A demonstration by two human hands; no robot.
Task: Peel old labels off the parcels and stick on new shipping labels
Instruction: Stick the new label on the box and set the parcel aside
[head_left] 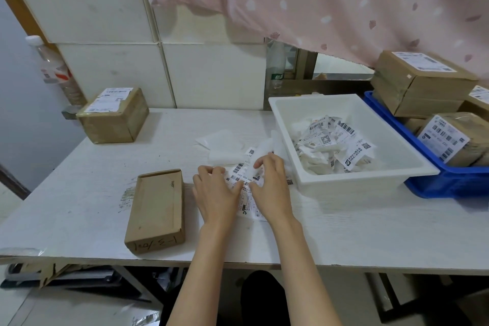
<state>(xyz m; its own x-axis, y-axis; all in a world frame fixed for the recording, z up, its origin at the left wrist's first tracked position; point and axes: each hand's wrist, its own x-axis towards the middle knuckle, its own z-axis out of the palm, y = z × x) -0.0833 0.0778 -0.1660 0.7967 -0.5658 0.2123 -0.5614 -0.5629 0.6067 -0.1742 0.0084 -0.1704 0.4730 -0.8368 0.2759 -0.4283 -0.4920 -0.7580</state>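
Right now everything is arranged around the white desk (pixel 344 233), which serves as the workstation. Off its far-right end a blue crate (pixel 449 182) holds stacked parcels (pixel 420 82) carrying labels, at least four visible, probably the ones waiting their turn. Pushed against the crate, on the desk's right side, a white bin (pixel 344 182) collects a heap of crumpled old labels and backing scraps (pixel 333 145), too many to count; it sits within easy reach so waste can be dropped in quickly.

At the desk's far-left corner one labelled parcel (pixel 113 116) stands apart, likely finished. Near the front-left edge lies one bare cardboard box (pixel 156 209) with handwriting on its end and no label on top, so it appears stripped and ready for a new one.

Near the desk's middle, just beside that box, a small pile of new shipping labels (pixel 244 182) lies flat, with a few blank backing sheets (pixel 222 144) behind it. Both hands work on this pile. The left hand (pixel 215 193) presses down with fingers bent and its thumb on the sheet, seemingly steadying it; the right hand (pixel 270 185) has curled fingers pinching a label edge, apparently starting to separate it from its backing.
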